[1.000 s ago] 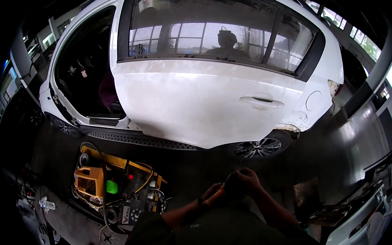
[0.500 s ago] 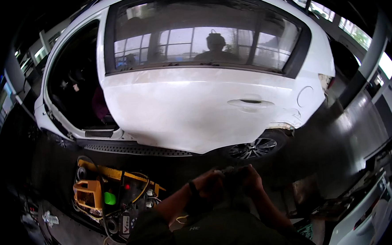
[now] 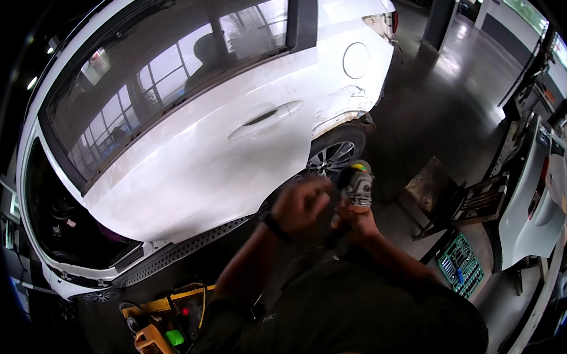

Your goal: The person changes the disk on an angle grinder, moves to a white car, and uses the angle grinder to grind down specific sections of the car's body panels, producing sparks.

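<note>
My right hand (image 3: 355, 219) is wrapped round an angle grinder (image 3: 360, 191), its metal gear head pointing up, with a bit of yellow at the top end. My left hand (image 3: 300, 205), wearing a dark band at the wrist, hovers just left of the tool. Its fingers look bent but are smeared by motion, and I see nothing in them. Beyond both hands stands a white car with a dented rear door (image 3: 212, 161). The rear wheel (image 3: 333, 154) lies just behind the grinder. Scraped, damaged paint (image 3: 347, 100) marks the panel above that wheel.
At lower left is a yellow-edged cart (image 3: 165, 304) with an orange container (image 3: 152, 344) and a green item (image 3: 174, 337). A green tool set (image 3: 460, 267) lies open on the right, near a worn stool (image 3: 431, 185) and a removed white bumper (image 3: 523, 228).
My view has swung right toward the car's rear. My hands, close together before, are now apart, with the grinder up in the right hand and the left hand off to its side.
</note>
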A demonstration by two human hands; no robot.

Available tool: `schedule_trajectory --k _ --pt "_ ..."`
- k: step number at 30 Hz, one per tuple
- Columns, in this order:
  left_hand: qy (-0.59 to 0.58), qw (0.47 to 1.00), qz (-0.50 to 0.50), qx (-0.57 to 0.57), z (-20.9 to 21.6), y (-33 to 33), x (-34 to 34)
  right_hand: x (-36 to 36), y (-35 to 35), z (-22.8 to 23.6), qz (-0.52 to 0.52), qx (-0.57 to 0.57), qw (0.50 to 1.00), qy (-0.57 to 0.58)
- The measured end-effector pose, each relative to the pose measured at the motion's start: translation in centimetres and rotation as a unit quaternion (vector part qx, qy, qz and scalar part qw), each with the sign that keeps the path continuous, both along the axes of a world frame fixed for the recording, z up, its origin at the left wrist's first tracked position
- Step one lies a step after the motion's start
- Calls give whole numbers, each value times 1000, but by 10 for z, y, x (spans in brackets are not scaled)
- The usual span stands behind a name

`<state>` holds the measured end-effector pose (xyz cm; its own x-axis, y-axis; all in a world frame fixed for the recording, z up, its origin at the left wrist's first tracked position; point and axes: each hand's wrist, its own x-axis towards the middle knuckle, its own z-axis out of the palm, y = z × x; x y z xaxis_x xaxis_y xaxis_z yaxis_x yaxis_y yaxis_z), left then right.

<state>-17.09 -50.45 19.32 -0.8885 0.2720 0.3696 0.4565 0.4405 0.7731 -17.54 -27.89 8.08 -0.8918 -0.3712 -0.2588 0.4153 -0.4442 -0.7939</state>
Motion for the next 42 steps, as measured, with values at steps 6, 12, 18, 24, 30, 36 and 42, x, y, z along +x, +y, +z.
schedule_trajectory --k 6,12,18,24,30,36,42 --pt "61 840 402 -359 14 -55 -138 -29 111 -72 -104 8 991 -88" --pt "-96 738 488 -456 1 -24 -187 -96 200 -122 -123 8 978 -171" --pt "-42 740 525 -418 -7 -17 -174 -173 244 -118 -24 109 968 -223" --pt "-62 730 549 -403 -14 32 -86 -222 244 -115 116 76 973 -186" --pt "-7 750 539 -383 -2 89 30 -229 212 -107 204 127 948 -207" --pt "-198 673 630 -334 12 141 163 -222 199 -82 334 197 905 -173" --pt "-261 550 725 -322 21 158 250 -223 191 -148 298 88 937 -158"
